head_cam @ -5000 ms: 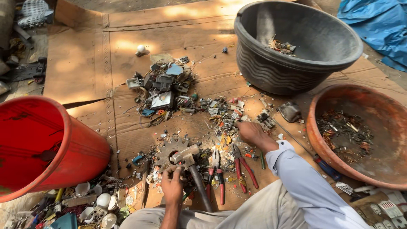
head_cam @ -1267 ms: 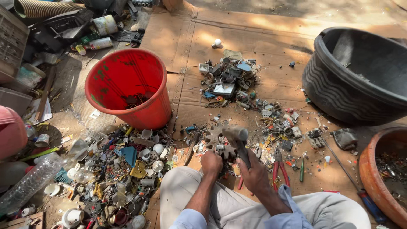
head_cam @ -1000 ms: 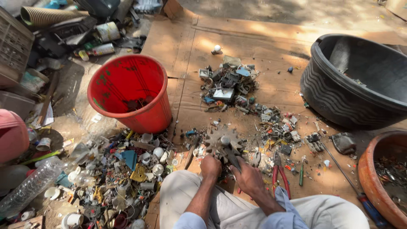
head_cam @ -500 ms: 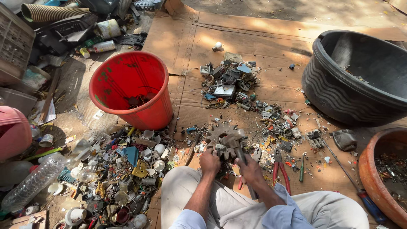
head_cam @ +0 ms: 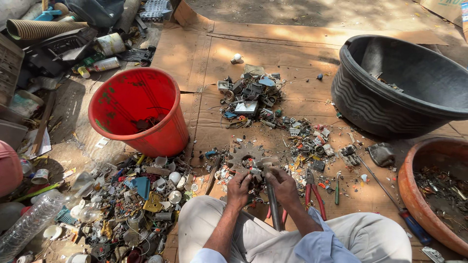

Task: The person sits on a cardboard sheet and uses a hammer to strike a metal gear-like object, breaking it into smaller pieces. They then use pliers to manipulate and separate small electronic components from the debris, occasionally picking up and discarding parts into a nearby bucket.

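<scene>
Lighting: bright daylight, dappled; sun patches on the cardboard (head_cam: 273,48), soft shade over the scrap pile (head_cam: 126,204). Focus: sharp throughout, no motion blur. Wide-angle bending at the edges; mild glare on the red bucket (head_cam: 139,109).

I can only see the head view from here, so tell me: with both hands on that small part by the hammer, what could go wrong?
Left hand pinches a small part on the toothed metal disc while the right hand grips the hammer: a missed blow could catch the fingers. A strike may also fling bits into the loose scrap on the cardboard. The pliers lie close by the right wrist and could be knocked.
</scene>
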